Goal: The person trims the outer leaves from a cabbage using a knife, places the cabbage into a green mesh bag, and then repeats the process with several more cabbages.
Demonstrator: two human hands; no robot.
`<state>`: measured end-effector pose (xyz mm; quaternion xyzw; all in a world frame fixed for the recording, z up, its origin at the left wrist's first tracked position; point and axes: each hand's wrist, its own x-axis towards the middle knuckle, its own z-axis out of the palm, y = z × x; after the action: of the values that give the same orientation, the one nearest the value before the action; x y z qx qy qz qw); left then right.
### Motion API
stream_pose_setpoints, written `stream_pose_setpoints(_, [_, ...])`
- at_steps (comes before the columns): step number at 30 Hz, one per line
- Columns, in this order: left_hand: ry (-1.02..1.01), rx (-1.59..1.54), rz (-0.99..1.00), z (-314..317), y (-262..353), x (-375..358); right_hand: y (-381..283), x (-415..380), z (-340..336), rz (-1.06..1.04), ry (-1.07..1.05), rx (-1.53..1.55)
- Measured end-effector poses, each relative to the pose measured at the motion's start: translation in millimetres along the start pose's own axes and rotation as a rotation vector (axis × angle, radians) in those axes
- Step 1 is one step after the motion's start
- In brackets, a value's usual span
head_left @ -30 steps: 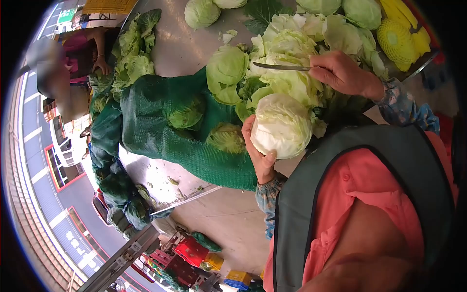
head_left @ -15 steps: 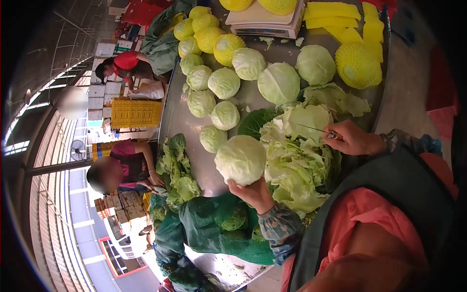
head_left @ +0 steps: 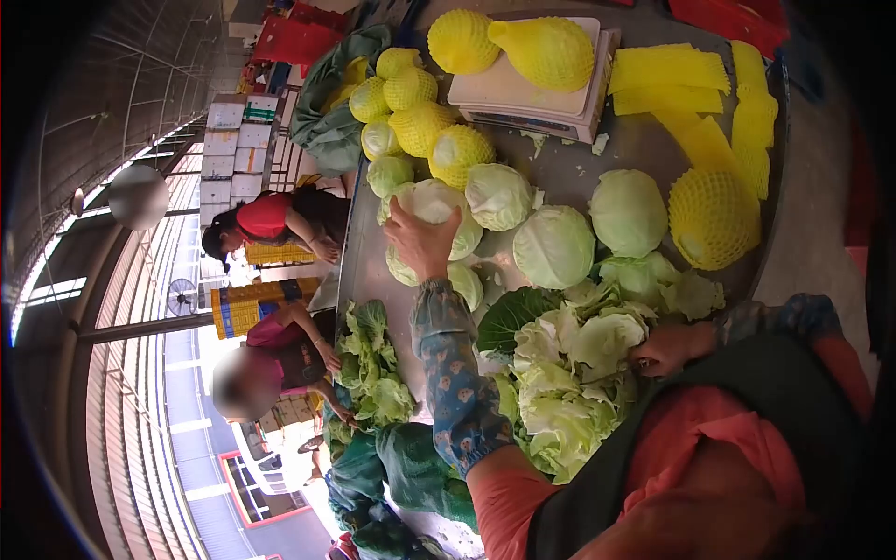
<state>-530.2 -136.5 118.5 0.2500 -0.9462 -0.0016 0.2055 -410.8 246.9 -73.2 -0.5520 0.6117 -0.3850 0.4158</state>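
My left hand [head_left: 422,239] is stretched to the far side of the table, its fingers round a pale green cabbage [head_left: 439,201] among the other trimmed heads. Beside it stand more bare cabbages [head_left: 499,197], a larger one [head_left: 553,246] to their right. My right hand [head_left: 668,349] is closed at the right edge of a heap of loose cabbage leaves [head_left: 569,392]. Only a dark bit of the knife [head_left: 644,362] shows at its fingers; the blade is hidden.
Cabbages in yellow foam nets [head_left: 411,89] stand at the back left. A scale [head_left: 560,103] carries netted cabbages, with flat yellow nets [head_left: 667,79] beside it. Green mesh sacks [head_left: 425,476] lie at the near left. Two people [head_left: 280,359] work across the table.
My left hand has carried the cabbage away from me, to the group of bare heads. My right hand has lowered onto the leaf heap's edge, and the knife blade has gone from sight.
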Motion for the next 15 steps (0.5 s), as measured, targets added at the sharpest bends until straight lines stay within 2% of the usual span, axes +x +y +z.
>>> stream_pose_setpoints(1, [-0.024, 0.063, 0.047, 5, 7, 11, 1, 0, -2, -0.012, -0.02, 0.024])
stream_pose_setpoints(2, [-0.131, 0.089, 0.013, 12, 15, 23, 2, 0, -5, 0.029, -0.082, -0.009])
stream_pose_setpoints(5, [-0.119, 0.24, 0.234, 39, 17, 37, 10, 0, -6, -0.001, -0.11, 0.043])
stream_pose_setpoints(6, [-0.142, 0.272, 0.234, 46, 20, 37, 12, 0, -10, -0.016, -0.12, 0.062])
stream_pose_setpoints(9, [-0.056, -0.082, 0.237, 58, 6, 30, 9, 0, -13, -0.052, -0.128, 0.136])
stream_pose_setpoints(12, [-0.057, -0.06, 0.22, 38, -16, 3, 2, -2, -22, -0.049, -0.115, 0.173])
stream_pose_setpoints(15, [0.036, -0.072, 0.241, -8, -37, -57, -7, -2, -28, -0.009, -0.12, 0.132])
